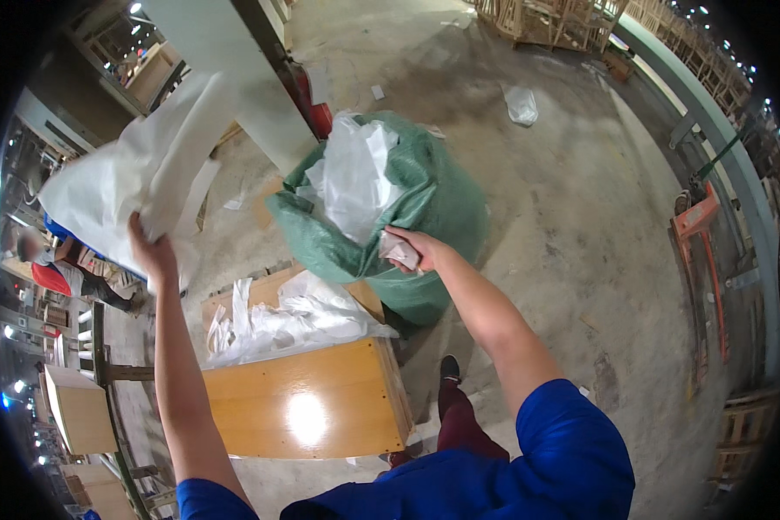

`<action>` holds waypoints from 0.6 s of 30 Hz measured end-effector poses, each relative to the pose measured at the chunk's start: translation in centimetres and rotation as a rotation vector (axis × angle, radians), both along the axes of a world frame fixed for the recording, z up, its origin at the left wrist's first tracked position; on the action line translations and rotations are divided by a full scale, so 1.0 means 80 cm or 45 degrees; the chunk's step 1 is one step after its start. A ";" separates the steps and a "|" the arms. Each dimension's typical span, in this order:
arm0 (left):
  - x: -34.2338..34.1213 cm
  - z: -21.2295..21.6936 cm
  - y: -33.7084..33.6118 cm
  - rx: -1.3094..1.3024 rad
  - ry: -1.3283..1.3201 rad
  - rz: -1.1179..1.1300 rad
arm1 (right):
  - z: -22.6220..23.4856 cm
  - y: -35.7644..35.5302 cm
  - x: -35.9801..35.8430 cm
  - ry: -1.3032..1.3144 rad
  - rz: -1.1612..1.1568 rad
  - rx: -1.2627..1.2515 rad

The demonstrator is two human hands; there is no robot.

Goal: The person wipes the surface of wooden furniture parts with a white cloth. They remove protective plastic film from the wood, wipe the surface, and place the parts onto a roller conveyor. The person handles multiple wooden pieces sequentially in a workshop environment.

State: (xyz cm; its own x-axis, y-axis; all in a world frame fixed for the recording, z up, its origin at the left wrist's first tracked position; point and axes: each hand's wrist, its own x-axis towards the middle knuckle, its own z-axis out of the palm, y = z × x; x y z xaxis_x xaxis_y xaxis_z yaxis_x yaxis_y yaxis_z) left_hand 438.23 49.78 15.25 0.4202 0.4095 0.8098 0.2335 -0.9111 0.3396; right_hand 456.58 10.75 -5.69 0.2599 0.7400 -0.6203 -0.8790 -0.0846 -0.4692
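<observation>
My left hand [153,251] is raised at the left, closed round the lower edge of a large white packing sheet [139,165] that billows upward. A big green woven sack [446,195] stands on the floor ahead, its mouth filled with crumpled white wrapping [355,173]. At the sack's near right rim is my right hand [416,250], closed on a small pale crumpled piece [397,249]. I cannot tell whether its fingers also grip the rim. More white plastic wrapping [299,316] lies in a heap between the sack and a glossy wooden panel [295,407].
A pale pillar [243,78] rises behind the sack, with a red object [319,117] beside it. An orange pallet jack [698,217] stands at the right. Another person [61,269] is at the far left, near a roller conveyor [95,347]. A plastic scrap [521,105] lies on the floor.
</observation>
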 end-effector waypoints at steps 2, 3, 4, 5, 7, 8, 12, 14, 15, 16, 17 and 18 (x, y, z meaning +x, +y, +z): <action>0.100 -0.028 -0.031 -0.114 0.093 -0.149 | -0.014 -0.012 0.030 -0.019 0.057 0.030; 0.135 -0.037 -0.037 -0.050 0.147 -0.175 | -0.020 -0.014 0.035 -0.005 0.122 0.183; 0.186 -0.071 -0.070 -0.150 0.229 -0.272 | -0.030 -0.028 0.045 0.004 0.139 0.284; 0.227 -0.105 -0.103 -0.751 0.502 -0.408 | -0.035 -0.035 0.048 -0.012 0.165 0.280; 0.234 -0.184 -0.125 -0.883 1.020 -0.758 | -0.026 -0.019 0.011 -0.015 0.342 0.372; 0.272 -0.246 -0.205 -0.559 1.535 -1.078 | -0.041 -0.051 0.020 -0.049 0.268 0.327; 0.281 -0.405 -0.351 -1.096 2.111 -1.365 | -0.052 -0.081 0.011 0.147 0.371 0.558; 0.316 -0.422 -0.414 -0.881 2.413 -1.452 | -0.033 -0.120 0.012 0.016 0.160 0.397; 0.337 -0.414 -0.449 -0.190 2.583 -1.443 | -0.028 -0.145 0.019 -0.119 0.099 0.438; 0.336 -0.427 -0.444 -0.138 2.214 -1.604 | -0.017 -0.153 0.015 -0.105 0.099 0.424; 0.332 -0.438 -0.427 -0.090 1.837 -1.728 | -0.008 -0.161 0.011 -0.089 0.100 0.411; 0.338 -0.443 -0.418 -0.084 1.741 -1.721 | -0.002 -0.166 0.004 -0.085 0.081 0.390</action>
State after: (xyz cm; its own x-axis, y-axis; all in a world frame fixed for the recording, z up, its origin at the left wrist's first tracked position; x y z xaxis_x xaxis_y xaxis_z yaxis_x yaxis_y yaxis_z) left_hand 465.27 16.31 -20.21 0.6785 -0.6719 -0.2970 -0.4137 -0.6835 0.6013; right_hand 456.92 -2.55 -5.88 0.2397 0.9057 -0.3497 -0.8431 0.0156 -0.5375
